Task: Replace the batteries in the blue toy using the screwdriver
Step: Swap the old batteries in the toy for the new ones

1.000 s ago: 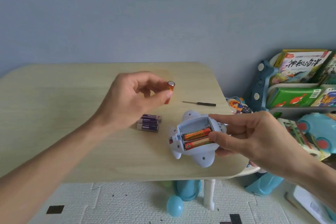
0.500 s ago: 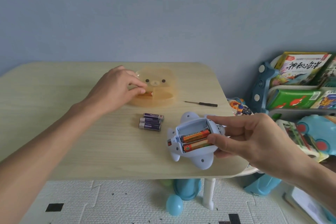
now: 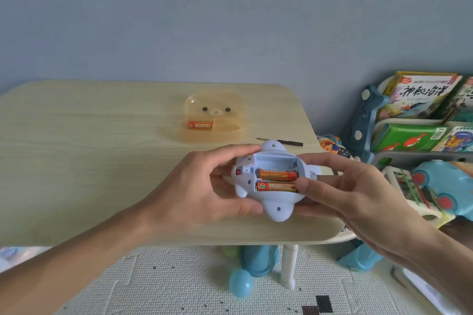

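Note:
The pale blue toy (image 3: 277, 208) lies belly up over the table's front edge, held from both sides. My left hand (image 3: 202, 186) grips its left side. My right hand (image 3: 340, 192) grips the right side, thumb pressing the end of the nearer orange battery (image 3: 275, 186). A second orange battery (image 3: 277, 174) lies behind it in the open compartment, whose far slot is bare. One orange battery (image 3: 201, 125) lies in the bear-shaped orange dish (image 3: 230, 133). The screwdriver (image 3: 280, 142) rests behind the toy. My left hand hides the purple batteries.
The wooden table (image 3: 89, 161) ends just past the toy on the right. A shelf of books and toys (image 3: 422, 135) stands at the right. Blue balls and a table leg (image 3: 289, 268) sit on the foam mat below.
My left hand carried an orange battery to the bear-shaped dish, left it there, and came back to grip the toy's left side. The toy now faces me more squarely.

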{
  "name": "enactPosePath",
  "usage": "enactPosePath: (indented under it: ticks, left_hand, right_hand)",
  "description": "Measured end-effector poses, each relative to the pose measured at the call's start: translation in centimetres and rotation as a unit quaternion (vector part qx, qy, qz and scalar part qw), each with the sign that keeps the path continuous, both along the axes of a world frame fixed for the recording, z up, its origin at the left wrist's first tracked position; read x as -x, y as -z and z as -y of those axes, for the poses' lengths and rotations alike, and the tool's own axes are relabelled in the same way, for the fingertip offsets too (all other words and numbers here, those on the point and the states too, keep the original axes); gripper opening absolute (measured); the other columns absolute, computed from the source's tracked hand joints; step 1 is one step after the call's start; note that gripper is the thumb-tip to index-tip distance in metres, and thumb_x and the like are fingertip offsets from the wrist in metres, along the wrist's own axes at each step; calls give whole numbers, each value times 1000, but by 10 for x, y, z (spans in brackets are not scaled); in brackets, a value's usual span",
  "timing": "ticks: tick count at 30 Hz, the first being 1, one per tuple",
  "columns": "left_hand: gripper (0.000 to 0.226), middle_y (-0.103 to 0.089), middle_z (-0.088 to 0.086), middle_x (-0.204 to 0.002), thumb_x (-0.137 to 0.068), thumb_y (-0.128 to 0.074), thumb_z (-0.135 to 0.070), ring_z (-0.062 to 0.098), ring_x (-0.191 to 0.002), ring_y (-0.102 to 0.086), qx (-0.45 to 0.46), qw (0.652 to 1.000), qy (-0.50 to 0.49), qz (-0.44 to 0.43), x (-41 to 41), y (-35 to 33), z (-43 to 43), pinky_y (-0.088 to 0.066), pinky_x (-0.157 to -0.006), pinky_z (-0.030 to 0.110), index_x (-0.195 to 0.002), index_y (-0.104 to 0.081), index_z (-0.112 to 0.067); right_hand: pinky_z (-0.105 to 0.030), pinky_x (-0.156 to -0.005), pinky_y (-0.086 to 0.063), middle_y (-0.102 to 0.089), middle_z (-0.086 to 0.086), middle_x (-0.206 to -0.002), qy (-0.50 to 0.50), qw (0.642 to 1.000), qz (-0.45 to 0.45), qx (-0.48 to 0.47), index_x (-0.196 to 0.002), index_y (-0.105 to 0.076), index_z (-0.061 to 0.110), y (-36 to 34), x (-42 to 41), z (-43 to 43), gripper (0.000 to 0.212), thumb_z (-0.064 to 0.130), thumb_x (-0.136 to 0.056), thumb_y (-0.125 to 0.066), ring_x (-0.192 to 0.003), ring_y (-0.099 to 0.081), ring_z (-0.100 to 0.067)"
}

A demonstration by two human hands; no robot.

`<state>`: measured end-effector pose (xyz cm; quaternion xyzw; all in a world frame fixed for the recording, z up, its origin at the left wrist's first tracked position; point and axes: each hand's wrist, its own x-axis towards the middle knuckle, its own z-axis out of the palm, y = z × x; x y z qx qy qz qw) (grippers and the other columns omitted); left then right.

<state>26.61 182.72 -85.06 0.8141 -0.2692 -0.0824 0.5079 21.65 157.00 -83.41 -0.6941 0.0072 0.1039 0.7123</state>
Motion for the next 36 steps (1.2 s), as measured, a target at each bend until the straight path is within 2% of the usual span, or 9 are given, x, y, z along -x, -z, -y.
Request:
enactPosePath:
  ticks: [3, 7, 9, 13, 19, 24, 27, 30, 36]
  left_hand:
    - [78, -78, -19, -126, -68, -92, -29, 4, -118, -74, 16, 1000, 6, -15, -2, -2, 0, -57, -102, 23, -138, -61, -40]
    - [74, -76, -28, -123, -75, -92, -15, -4, -117, -72, -12, 1000, 23, -15, -6, -11, -2, -53, -97, 11, -137, -60, -41]
    - [74, -76, -32, -121, -78, -91, -9, -7, -115, -72, -25, 999, 34, -5, -5, -13, -1, -52, -96, 8, -134, -59, -44]
    - [71, -74, -36, -118, -77, -92, -14, -10, -111, -73, -37, 998, 46, 4, -3, -16, 1, -52, -94, 5, -130, -59, -48]
    - [70, -79, -27, -118, -79, -91, -7, -3, -111, -76, -49, 997, 66, -4, -5, -19, -2, -55, -95, 10, -132, -63, -44]
    - [69, -80, -23, -117, -79, -92, -7, -1, -110, -77, -66, 995, 78, -4, -9, -20, -4, -57, -97, 16, -137, -67, -36]
    - [69, -80, -23, -117, -77, -92, -8, 0, -110, -77, -62, 995, 77, -1, -10, -21, -5, -57, -95, 14, -132, -66, -42]
    - [69, -80, -23, -116, -76, -92, -7, 0, -109, -77, -60, 996, 70, -9, -12, -21, -8, -58, -93, 14, -132, -67, -39]
    - [68, -81, -19, -117, -78, -91, -5, 4, -110, -78, -67, 995, 77, -17, -13, -24, -6, -60, -95, 20, -135, -68, -34]
  right_hand:
    - [-8, -56, -56, -85, 0, -97, -18, 986, 65, 155, -116, -72, 21, -14, 1, 2, 42, 28, -75, -80, -86, -82, -17]
    - [1, -86, -44, -71, 29, -114, -57, 855, 267, 441, -119, -70, 42, -30, -3, 10, 48, 61, -75, -73, -106, -62, 14]
    - [-5, -93, -41, -66, 19, -128, -134, 803, 324, 482, -121, -70, 35, -31, -8, 8, 44, 59, -85, -67, -117, -58, 6]
    - [-37, -94, -53, -48, 7, -140, -225, 731, 344, 545, -126, -62, 38, -25, -17, -3, 47, 67, -90, -55, -121, -53, -17]
    - [-32, -94, -51, -41, 5, -136, -264, 672, 364, 588, -128, -54, 45, -33, -24, -10, 45, 72, -92, -49, -118, -48, -17]
    - [-26, -91, -44, -42, 5, -129, -274, 653, 373, 600, -122, -55, 47, -38, -28, -17, 43, 75, -90, -52, -108, -46, -14]
    - [-35, -89, -52, -44, 3, -127, -276, 650, 383, 595, -109, -59, 40, -32, -31, -16, 37, 72, -92, -53, -103, -52, -18]
    - [-28, -90, -50, -43, 2, -129, -276, 668, 378, 579, -119, -54, 38, -29, -31, -16, 41, 69, -93, -53, -103, -57, -19]
    - [-33, -86, -55, -43, 2, -129, -284, 656, 379, 588, -132, -48, 40, -33, -32, -19, 50, 70, -92, -55, -101, -60, -21]
